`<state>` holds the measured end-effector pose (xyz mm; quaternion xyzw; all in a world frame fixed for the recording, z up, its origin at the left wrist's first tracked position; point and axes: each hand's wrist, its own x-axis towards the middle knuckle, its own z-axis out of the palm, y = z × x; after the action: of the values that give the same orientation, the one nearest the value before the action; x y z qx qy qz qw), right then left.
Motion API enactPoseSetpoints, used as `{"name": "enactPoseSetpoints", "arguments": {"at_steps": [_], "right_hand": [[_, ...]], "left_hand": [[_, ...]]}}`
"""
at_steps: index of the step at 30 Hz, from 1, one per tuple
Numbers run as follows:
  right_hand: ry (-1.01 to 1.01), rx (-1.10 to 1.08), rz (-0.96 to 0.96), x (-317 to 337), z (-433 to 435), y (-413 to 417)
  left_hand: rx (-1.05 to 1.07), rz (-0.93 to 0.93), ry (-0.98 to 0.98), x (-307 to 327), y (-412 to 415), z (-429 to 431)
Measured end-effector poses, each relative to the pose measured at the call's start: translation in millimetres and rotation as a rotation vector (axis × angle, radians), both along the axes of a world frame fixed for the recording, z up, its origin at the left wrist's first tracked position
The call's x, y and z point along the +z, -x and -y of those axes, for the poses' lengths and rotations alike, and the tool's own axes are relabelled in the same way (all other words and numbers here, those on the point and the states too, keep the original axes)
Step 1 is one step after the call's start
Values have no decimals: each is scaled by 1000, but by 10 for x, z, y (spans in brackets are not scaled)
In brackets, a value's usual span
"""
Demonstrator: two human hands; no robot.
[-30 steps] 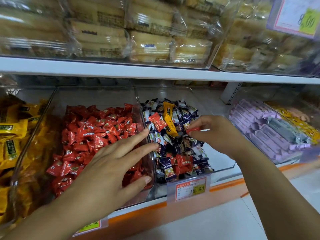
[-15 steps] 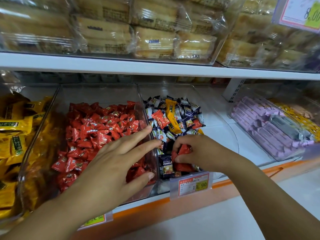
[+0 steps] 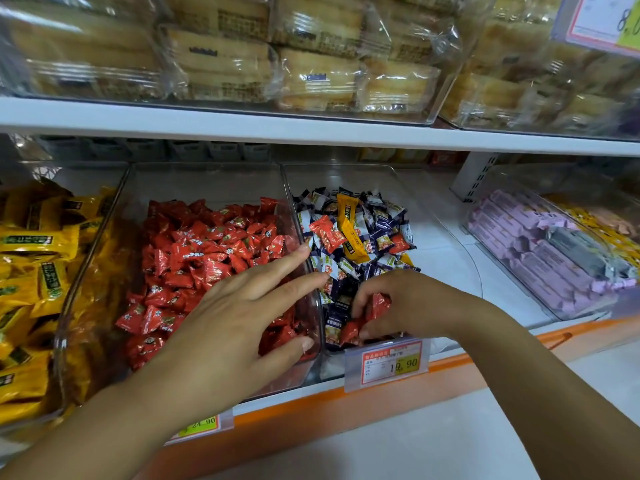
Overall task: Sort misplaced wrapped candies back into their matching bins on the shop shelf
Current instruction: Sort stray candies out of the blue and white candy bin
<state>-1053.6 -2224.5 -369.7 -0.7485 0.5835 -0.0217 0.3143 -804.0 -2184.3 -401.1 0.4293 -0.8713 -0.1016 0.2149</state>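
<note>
On the lower shelf [image 3: 505,306] the left candy bin [image 3: 207,181] touches the right candy bin [image 3: 349,176], packets [image 3: 31,244] further left, another bin [image 3: 526,192] apart rightward, cakes [image 3: 311,74] on the upper shelf [image 3: 242,121].

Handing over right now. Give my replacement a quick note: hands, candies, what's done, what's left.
Left hand open, fingers spread over the clear plastic bin of red wrapped candies.
Right hand grips stray red candies at the front of the clear bin of blue-and-white candies.
Done: those strays picked up.
Left: move them into the red bin; a red candy and a long orange packet lie further back.
</note>
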Motion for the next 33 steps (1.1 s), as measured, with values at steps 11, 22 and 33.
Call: {"name": "enactPoseSetpoints", "arguments": {"at_steps": [11,22,33], "right_hand": [[-82,24,73,221,-71,45],[74,-75,107,353,-36,33],[378,-112,536,451,343,-778]], "left_hand": [[0,36,3,3,-53,-46],[-38,15,-26,25,-5,-74],[-16,33,7,26,-62,-47]]}}
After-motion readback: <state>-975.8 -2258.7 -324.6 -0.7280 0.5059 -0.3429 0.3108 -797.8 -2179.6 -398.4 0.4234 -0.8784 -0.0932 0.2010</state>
